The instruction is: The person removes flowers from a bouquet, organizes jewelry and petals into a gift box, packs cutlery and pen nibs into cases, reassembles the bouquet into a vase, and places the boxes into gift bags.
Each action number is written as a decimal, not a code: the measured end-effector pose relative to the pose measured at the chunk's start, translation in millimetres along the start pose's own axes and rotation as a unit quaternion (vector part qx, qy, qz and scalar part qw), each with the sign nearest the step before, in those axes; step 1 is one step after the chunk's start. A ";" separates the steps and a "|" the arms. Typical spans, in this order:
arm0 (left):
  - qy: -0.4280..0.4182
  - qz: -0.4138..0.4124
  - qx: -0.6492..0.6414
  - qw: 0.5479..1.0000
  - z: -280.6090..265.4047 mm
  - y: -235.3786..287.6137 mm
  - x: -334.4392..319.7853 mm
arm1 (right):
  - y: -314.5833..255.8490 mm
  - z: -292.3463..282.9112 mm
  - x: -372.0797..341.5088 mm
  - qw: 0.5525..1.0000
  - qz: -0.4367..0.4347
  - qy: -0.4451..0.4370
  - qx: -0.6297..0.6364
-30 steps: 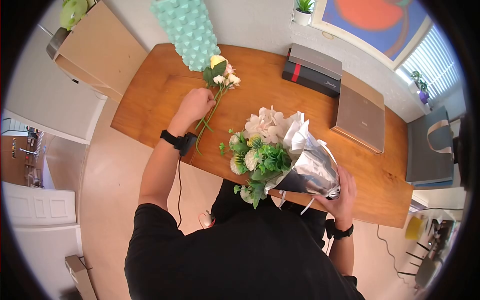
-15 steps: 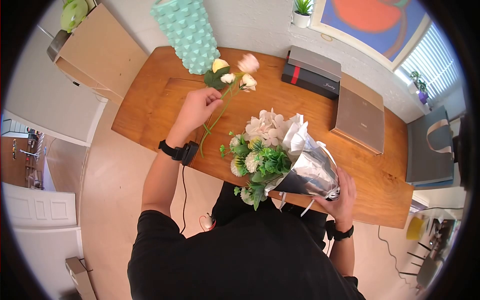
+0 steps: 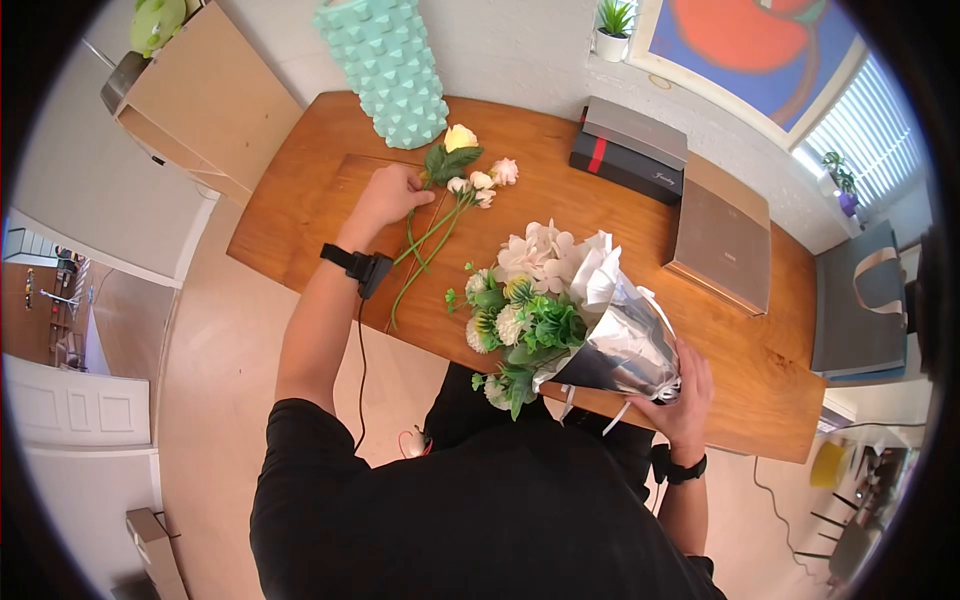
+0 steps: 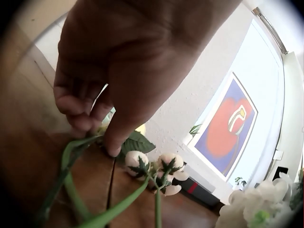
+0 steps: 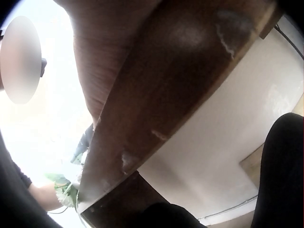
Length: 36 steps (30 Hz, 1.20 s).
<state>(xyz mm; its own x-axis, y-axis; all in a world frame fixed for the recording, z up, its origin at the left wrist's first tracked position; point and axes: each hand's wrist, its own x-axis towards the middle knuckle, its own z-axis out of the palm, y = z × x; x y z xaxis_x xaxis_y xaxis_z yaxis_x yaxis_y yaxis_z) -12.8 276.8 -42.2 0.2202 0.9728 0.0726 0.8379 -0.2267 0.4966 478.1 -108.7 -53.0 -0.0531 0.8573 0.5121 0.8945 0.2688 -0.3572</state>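
Note:
My left hand pinches the green stem of a yellow rose just below its leaves, close over the tabletop. In the left wrist view, thumb and fingertips meet at that stem beside a dark green leaf. Next to it lies a spray of pale pink flowers, its stems crossing the rose's. My right hand holds the narrow lower end of a bouquet's silver wrapping near the front edge. White hydrangea, greenery and pompon blooms spill from it leftward. The right wrist view hides the fingers.
A turquoise studded vase stands at the back left of the wooden table. Black gift boxes and a brown flat box sit at the back right. A grey bag stands beyond the right edge.
The pink spray, raised and swinging half a second ago, now rests on the table to the right of the rose. My left hand has moved slightly up and left. My right hand has stayed put.

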 end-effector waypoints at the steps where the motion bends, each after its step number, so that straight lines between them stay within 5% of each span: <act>1: -0.019 0.011 0.014 1.000 2.2 0.9 1.8 | 0.0 -0.3 -0.3 1.000 0.001 0.001 -0.001; 10: 0.123 0.043 -0.002 0.991 -27.6 27.0 -19.5 | -3.6 -2.4 1.9 1.000 0.008 -0.005 0.002; 17: 0.061 -0.046 -0.181 0.980 -54.3 23.9 -28.2 | -0.1 0.6 -1.5 1.000 0.008 -0.001 0.000; 22: 0.029 0.052 -0.398 0.916 -73.7 42.2 -41.3 | -5.7 -2.3 3.0 1.000 0.011 -0.001 -0.005; 29: 0.104 0.100 -0.447 0.883 -86.6 98.9 -67.1 | -5.6 -2.5 2.5 1.000 0.015 -0.014 -0.001; 32: 0.112 0.153 -0.523 0.831 -65.8 144.0 -76.3 | -4.0 -1.2 2.2 1.000 0.007 -0.008 -0.005; 36: 0.059 0.172 -0.563 0.806 -38.0 168.5 -74.4 | -3.3 -0.5 0.5 1.000 0.011 -0.008 -0.009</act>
<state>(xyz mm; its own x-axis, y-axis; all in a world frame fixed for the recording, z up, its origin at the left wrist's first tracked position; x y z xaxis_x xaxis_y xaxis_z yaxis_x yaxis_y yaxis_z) 93.0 168.1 69.0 0.2388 0.8744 0.4223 -0.2619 -0.3607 0.8952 475.3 -109.4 -51.2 -0.0412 0.8697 0.4918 0.9031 0.2429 -0.3540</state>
